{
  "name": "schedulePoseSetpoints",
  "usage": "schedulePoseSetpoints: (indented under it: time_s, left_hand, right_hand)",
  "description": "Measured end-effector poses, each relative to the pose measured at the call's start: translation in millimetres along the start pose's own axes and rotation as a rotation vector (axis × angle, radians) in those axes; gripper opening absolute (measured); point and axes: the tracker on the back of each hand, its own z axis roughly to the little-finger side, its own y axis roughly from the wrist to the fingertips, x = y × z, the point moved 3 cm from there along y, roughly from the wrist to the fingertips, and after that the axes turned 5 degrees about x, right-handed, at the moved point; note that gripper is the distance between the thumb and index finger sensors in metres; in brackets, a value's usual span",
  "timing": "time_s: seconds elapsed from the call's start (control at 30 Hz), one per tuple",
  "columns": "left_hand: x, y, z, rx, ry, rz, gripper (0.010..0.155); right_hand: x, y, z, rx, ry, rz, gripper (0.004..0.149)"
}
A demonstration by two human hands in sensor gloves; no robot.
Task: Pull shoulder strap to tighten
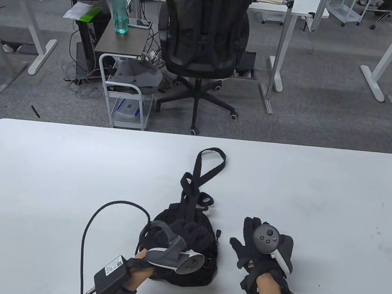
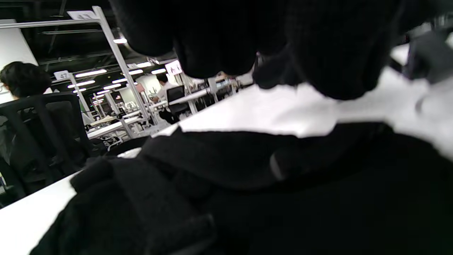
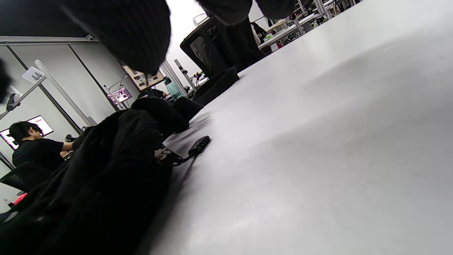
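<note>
A black bag [image 1: 208,244] lies on the white table [image 1: 59,176] near its front edge. Its black shoulder strap [image 1: 200,175] runs away from it in loose loops toward the far edge. My left hand [image 1: 192,230] rests on top of the bag with its fingers curled on the fabric. In the left wrist view the curled fingers [image 2: 219,35] hang over the bag [image 2: 247,198]. My right hand [image 1: 243,233] lies flat and open on the table just right of the bag, holding nothing. A small zipper pull [image 3: 200,143] sticks out of the bag [image 3: 106,177] toward it.
A black cable [image 1: 108,208] arcs over the table from my left wrist. Beyond the far table edge stand a black office chair [image 1: 204,34] and a white cart [image 1: 129,89]. Bare table stretches left and right of the bag.
</note>
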Motion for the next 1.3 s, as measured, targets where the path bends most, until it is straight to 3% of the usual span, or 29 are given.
schedulePoseSetpoints:
  time_s: [0.23, 0.73, 0.97, 1.07, 1.3]
  left_hand:
    - [-54, 21, -20, -0.009, 0.045, 0.192, 0.074]
    - [-55, 14, -18, -0.009, 0.018, 0.131, 0.068]
    - [-35, 0, -11, 0.017, -0.018, -0.029, 0.065]
    - [-23, -7, -6, 0.040, -0.036, -0.095, 0.064]
    - [-16, -12, 2, 0.059, -0.128, -0.131, 0.064]
  right_hand:
    - [-1, -2, -11, -0.040, 0.008, -0.006, 0.081]
    - [6, -6, -27, -0.087, -0.010, -0.040, 0.080]
    - [1, -15, -43, -0.149, 0.044, -0.038, 0.078]
    - [8, -20, -57, -0.205, 0.045, -0.101, 0.069]
    - [22, -31, -86, -0.295, -0.019, -0.137, 0.062]
